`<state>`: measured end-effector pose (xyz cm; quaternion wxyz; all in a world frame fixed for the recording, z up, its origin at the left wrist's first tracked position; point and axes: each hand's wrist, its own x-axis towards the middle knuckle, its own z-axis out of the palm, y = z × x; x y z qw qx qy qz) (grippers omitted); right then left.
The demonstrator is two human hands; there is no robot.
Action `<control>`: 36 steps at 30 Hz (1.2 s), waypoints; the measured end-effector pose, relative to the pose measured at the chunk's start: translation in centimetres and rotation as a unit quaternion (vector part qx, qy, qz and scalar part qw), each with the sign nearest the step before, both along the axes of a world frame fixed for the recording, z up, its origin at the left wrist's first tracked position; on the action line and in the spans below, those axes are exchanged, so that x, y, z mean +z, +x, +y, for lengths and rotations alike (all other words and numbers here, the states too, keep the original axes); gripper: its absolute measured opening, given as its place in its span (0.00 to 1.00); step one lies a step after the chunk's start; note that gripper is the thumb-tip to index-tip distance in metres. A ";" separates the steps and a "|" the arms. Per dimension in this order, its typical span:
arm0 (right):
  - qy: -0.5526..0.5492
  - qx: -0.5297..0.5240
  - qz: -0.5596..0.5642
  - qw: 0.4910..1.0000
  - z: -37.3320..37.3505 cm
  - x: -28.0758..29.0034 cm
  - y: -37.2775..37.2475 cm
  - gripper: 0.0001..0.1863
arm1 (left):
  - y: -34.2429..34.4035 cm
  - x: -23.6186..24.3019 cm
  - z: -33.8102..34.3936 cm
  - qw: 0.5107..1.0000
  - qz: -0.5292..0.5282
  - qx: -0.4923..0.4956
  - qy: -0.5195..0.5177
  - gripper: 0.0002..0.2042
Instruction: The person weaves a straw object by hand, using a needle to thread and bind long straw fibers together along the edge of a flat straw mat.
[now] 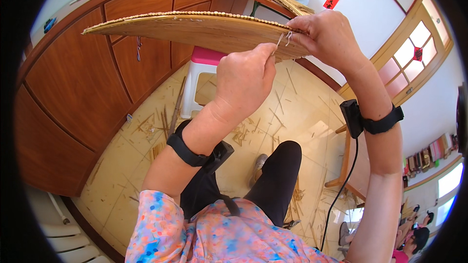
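Note:
A mat of thin tan stalks [190,31], laid side by side, is held up in front of me, tilted so its broad face shows edge-on. My right hand [327,39] grips its right end between thumb and fingers. Just below that end, my left hand [246,75] is closed in a pinch on a thin pale strand, which could be thread or a needle. White thread [288,37] hangs in a small loop from the mat beside the right fingertips. Exactly where the strand meets the stalks is too small to make out.
Beyond the mat stands a white stool with a pink top [207,55]. Brown wooden cabinets [73,80] curve along the left. Stalk scraps litter the tiled floor [317,112]. More stalks [290,2] lie on a desk. A black cable [341,187] hangs from my right arm strap.

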<state>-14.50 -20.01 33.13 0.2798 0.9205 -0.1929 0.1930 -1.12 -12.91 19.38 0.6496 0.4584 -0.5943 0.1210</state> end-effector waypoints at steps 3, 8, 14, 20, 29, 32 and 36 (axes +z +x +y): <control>-0.011 0.002 0.003 1.000 0.0 0.0 0.0 0.07 | 0.0 0.0 0.0 1.000 -0.002 0.000 -0.009 0.08; -0.022 -0.003 0.011 1.000 0.2 0.0 0.1 0.06 | 0.0 0.0 0.0 1.000 -0.003 0.004 -0.004 0.08; -0.018 -0.001 0.006 1.000 0.1 -0.1 0.1 0.07 | 0.1 -0.1 0.1 1.000 -0.001 -0.002 -0.013 0.08; -0.020 0.001 0.003 1.000 0.3 -0.2 0.2 0.07 | 0.3 -0.1 0.2 1.000 -0.004 -0.002 -0.010 0.08; -0.011 -0.005 0.005 1.000 0.0 -0.2 0.1 0.07 | 0.3 0.2 0.0 1.000 0.014 -0.025 0.008 0.08; -0.009 -0.005 0.003 1.000 0.1 -0.1 0.2 0.07 | 0.2 0.1 -0.3 1.000 0.017 -0.020 -0.002 0.08; -0.020 0.000 0.005 1.000 0.4 0.1 0.1 0.08 | -0.1 0.5 -0.1 0.999 0.041 -0.028 -0.005 0.08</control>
